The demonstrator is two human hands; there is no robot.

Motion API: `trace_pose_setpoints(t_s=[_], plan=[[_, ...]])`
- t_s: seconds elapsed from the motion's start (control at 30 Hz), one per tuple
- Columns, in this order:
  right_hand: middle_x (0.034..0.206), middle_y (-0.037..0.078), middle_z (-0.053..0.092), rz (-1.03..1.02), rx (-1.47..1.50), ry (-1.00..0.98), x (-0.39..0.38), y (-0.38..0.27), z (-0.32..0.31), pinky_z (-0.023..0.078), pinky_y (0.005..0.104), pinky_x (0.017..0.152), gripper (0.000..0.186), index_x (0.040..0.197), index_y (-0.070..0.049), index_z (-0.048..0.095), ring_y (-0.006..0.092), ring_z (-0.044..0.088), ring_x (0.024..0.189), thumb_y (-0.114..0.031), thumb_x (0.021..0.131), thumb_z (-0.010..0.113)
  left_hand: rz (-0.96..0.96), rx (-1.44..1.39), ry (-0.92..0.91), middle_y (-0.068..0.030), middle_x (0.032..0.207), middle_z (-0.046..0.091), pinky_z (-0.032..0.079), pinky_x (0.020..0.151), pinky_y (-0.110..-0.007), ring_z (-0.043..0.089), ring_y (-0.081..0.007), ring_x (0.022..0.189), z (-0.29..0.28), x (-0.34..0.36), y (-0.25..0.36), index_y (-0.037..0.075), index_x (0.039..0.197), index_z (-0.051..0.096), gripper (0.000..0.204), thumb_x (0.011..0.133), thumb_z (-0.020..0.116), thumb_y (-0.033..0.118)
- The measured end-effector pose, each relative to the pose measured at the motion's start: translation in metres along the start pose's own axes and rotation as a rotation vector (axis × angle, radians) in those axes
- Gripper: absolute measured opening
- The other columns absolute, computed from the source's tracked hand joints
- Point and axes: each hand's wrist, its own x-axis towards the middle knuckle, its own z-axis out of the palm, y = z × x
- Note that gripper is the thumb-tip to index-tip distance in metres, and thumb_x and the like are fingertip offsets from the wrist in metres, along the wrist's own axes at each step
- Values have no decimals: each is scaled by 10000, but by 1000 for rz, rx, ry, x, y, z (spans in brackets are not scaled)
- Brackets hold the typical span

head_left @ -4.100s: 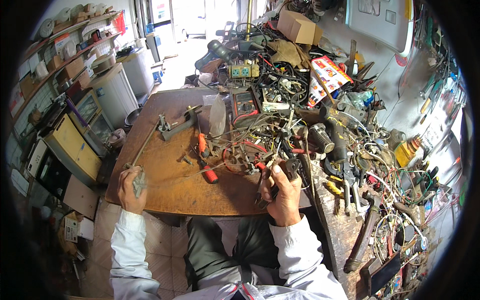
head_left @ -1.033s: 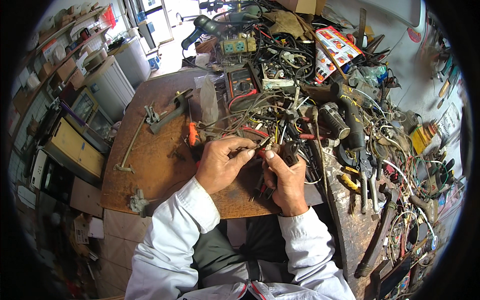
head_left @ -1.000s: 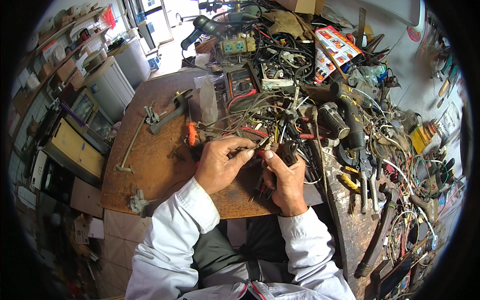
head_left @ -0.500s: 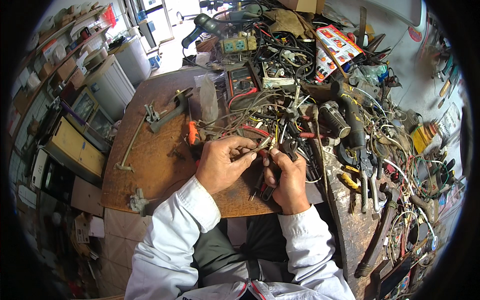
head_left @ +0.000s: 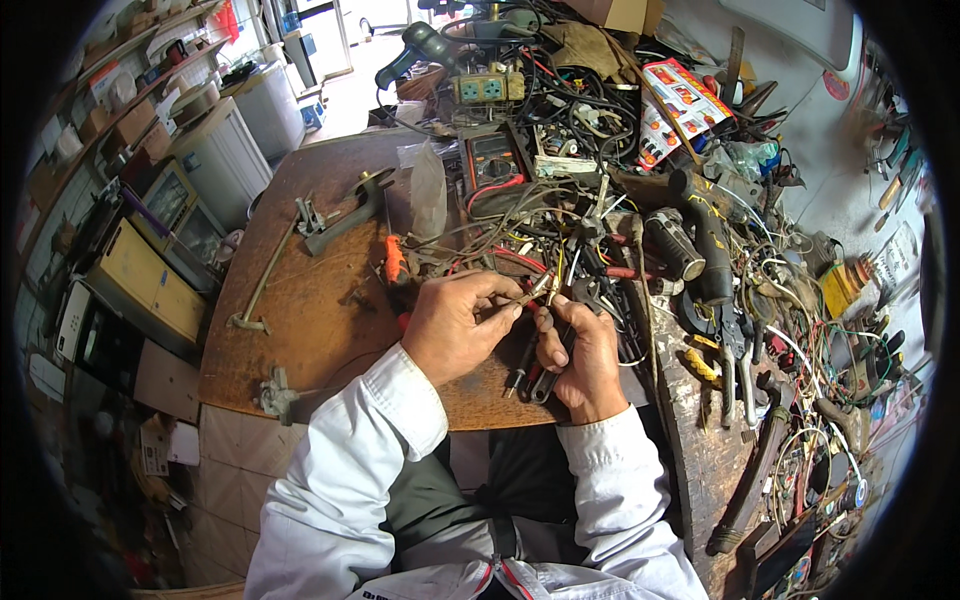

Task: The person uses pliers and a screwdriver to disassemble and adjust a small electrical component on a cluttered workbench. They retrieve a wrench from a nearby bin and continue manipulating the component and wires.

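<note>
Both hands work close together over the front edge of the wooden bench. My left hand (head_left: 462, 325) is closed, thumb and forefinger pinching a thin brownish cable end (head_left: 527, 297) with a metallic-looking tip. Facing it, my right hand (head_left: 583, 358) is closed too, its thumb and fingers pinching a small pale metal piece (head_left: 552, 291). The two tips meet or nearly meet; I cannot tell whether they are joined. Dark tool handles (head_left: 528, 372) lie beneath the right hand. An orange-handled screwdriver (head_left: 393, 258) lies beyond the left hand.
A multimeter (head_left: 493, 155) with a red lead stands at the back among tangled cables (head_left: 520, 205). A power drill (head_left: 700, 235), pliers (head_left: 735, 365) and loose wires crowd the right side. A metal bracket (head_left: 345, 215) and a rod (head_left: 268, 275) lie on the left of the bench (head_left: 300, 330).
The view has shifted slightly. My right hand has turned a little and its thumb sits differently on the metal piece. Both hands keep their pinch at nearly the same place.
</note>
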Motion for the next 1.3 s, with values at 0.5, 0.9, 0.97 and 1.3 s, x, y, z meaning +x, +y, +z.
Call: trace_pose_setpoints(t_s=[0.5, 0.9, 0.97, 1.3], plan=[[720, 85, 596, -56, -60, -5, -3, 1, 3, 308, 239, 383, 176, 1038, -9, 587, 97, 431, 437, -172, 983, 554, 18, 74, 103, -98, 883, 698, 531, 644, -274, 661, -150, 731, -3, 3, 1, 11, 1058, 716, 271, 792, 771, 2], [712, 263, 632, -714, -1708, 235, 30, -41, 19, 485, 526, 618, 219, 917, 20, 574, 475, 633, 715, -182, 897, 655, 137, 66, 252, -59, 820, 698, 515, 642, -243, 631, -88, 698, -15, 7, -2, 6, 995, 732, 221, 790, 807, 39], [831, 272, 655, -665, -1823, 213, 47, -47, 23, 489, 532, 689, 252, 928, 24, 564, 474, 634, 815, -173, 837, 692, 124, 33, 270, -91, 813, 682, 526, 622, -291, 652, -153, 693, -17, 9, 3, 21, 985, 723, 215, 785, 798, 48], [910, 226, 669, -930, -1511, 22, 51, -28, 16, 499, 430, 687, 223, 989, 51, 657, 393, 654, 804, -50, 805, 731, 379, 264, 259, -54, 780, 635, 536, 554, -346, 656, -245, 651, -4, -10, 2, 71, 983, 721, 227, 775, 801, 109]])
